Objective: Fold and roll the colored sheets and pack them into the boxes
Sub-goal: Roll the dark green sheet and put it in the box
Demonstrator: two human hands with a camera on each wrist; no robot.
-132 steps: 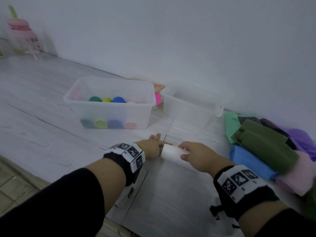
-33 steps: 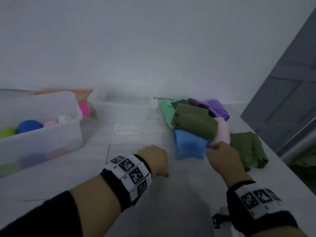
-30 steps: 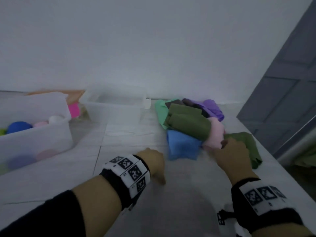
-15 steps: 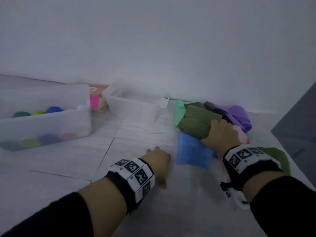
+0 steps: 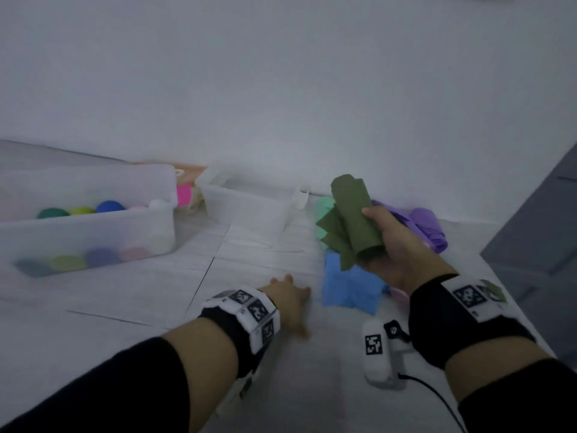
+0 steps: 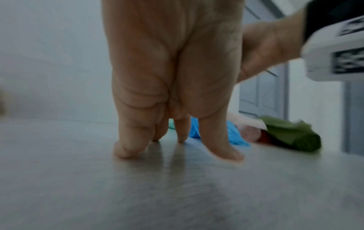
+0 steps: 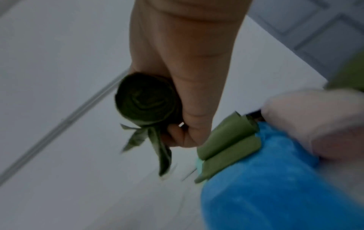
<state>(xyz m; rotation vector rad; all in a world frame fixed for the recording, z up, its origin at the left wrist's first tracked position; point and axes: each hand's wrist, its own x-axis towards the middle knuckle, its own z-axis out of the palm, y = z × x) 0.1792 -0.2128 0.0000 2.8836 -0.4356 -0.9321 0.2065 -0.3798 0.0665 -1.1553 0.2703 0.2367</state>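
My right hand grips a loosely rolled olive green sheet lifted above the pile; the right wrist view shows its coiled end against my fingers. Below lie a blue sheet, a mint sheet, purple sheets and another olive sheet. My left hand rests flat on the floor, fingers straight, left of the blue sheet. A clear box at left holds several colored rolls. A second clear box stands behind it.
A white wall runs behind the boxes. A grey door is at the right. A small white tagged device with a cable lies on the floor by my right wrist. A pink object sits between the boxes.
My right hand closed on the olive green sheet atop the pile and lifted it clear. My left hand stayed flat on the floor. The white roll from earlier now sits in the left box.
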